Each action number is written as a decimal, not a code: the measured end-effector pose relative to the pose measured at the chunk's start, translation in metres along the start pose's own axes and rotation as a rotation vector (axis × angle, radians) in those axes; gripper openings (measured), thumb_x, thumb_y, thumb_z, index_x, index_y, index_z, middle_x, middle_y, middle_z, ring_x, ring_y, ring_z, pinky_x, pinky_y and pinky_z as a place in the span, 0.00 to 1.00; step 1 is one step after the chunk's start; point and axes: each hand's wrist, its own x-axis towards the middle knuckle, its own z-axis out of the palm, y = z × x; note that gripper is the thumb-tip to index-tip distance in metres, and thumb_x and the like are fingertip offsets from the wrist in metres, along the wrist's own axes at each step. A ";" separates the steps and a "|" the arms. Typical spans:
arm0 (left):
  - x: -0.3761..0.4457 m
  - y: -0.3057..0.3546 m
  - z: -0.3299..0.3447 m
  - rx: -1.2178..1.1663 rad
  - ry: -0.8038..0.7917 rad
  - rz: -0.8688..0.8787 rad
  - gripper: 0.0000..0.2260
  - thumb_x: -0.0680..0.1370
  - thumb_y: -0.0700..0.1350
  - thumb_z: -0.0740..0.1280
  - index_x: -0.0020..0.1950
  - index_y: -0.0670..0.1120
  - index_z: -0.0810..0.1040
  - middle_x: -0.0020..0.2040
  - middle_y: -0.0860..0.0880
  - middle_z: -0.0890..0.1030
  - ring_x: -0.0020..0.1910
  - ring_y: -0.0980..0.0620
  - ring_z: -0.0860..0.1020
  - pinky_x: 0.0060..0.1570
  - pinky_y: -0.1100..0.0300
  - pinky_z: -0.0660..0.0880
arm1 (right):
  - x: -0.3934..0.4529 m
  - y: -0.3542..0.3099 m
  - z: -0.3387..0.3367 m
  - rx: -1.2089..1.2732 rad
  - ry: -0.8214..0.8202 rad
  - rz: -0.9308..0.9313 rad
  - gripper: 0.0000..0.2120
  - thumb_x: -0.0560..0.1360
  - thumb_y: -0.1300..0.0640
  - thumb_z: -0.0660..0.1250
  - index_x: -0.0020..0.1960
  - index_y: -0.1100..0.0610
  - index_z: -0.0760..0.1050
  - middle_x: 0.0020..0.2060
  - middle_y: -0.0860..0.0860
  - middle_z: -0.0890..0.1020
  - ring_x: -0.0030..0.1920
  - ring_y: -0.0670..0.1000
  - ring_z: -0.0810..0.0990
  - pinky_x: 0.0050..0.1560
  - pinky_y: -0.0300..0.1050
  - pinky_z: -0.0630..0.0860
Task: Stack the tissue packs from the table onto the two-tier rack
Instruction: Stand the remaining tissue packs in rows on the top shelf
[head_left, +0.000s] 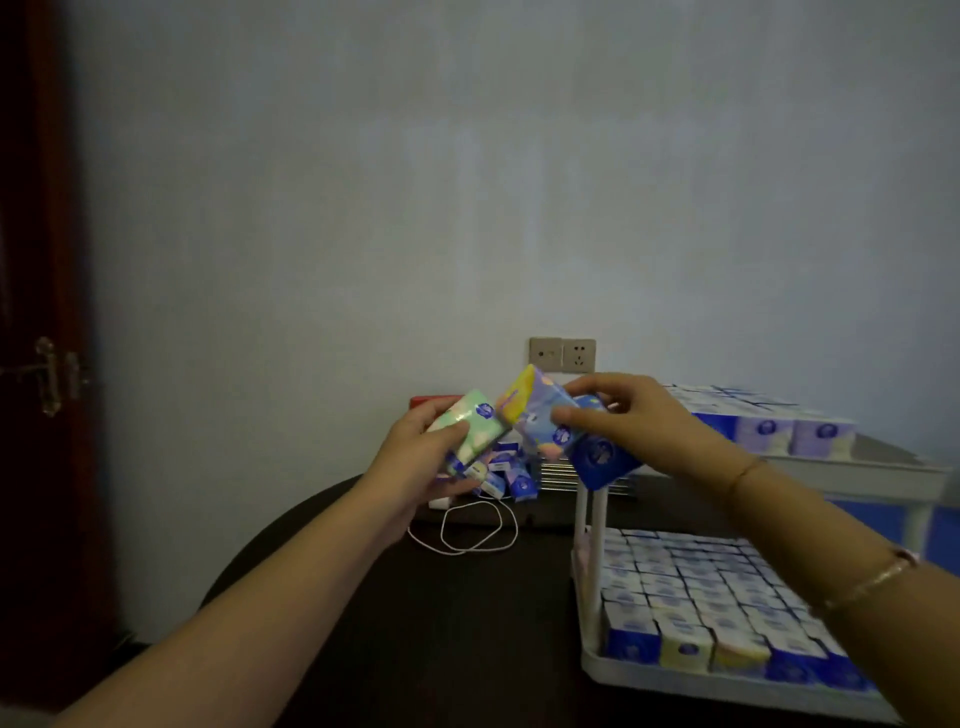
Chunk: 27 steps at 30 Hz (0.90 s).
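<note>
My left hand (421, 462) grips a green tissue pack (475, 431), raised above the dark table (441, 623). My right hand (628, 421) holds a fan of packs: a yellow-and-lilac pack (535, 410) and a dark blue pack (602, 460). The two hands are close together, their packs almost touching. Behind them a small heap of loose tissue packs (506, 475) lies on the table. The white two-tier rack (675, 675) stands at the right; its lower tier is filled with rows of packs (701, 587) and its upper tier (883, 467) carries a row of packs (769, 423) along its back.
A white cord (467, 530) loops on the table in front of the heap. A red box (431, 401) lies behind my left hand. Wall sockets (562, 354) sit on the pale wall above. A dark wooden door (47, 364) stands at the far left.
</note>
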 end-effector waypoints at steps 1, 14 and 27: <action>0.000 0.005 0.006 0.034 -0.048 -0.017 0.10 0.80 0.39 0.62 0.56 0.52 0.77 0.55 0.45 0.79 0.47 0.48 0.81 0.36 0.55 0.82 | -0.004 -0.006 -0.009 -0.098 -0.114 -0.006 0.07 0.70 0.49 0.72 0.47 0.43 0.76 0.44 0.43 0.80 0.46 0.47 0.79 0.40 0.37 0.77; 0.051 0.041 0.094 0.229 -0.443 0.115 0.21 0.72 0.42 0.72 0.64 0.51 0.73 0.54 0.44 0.82 0.48 0.48 0.83 0.41 0.54 0.80 | 0.021 0.007 -0.096 -0.254 -0.105 0.160 0.18 0.68 0.47 0.74 0.53 0.52 0.74 0.48 0.49 0.81 0.48 0.50 0.81 0.45 0.41 0.81; 0.110 0.051 0.185 0.051 -0.226 -0.007 0.14 0.81 0.46 0.61 0.62 0.38 0.72 0.41 0.45 0.74 0.33 0.53 0.73 0.30 0.60 0.79 | 0.035 0.044 -0.148 -0.109 0.687 -0.286 0.12 0.72 0.66 0.70 0.52 0.54 0.77 0.48 0.48 0.83 0.48 0.44 0.81 0.49 0.36 0.79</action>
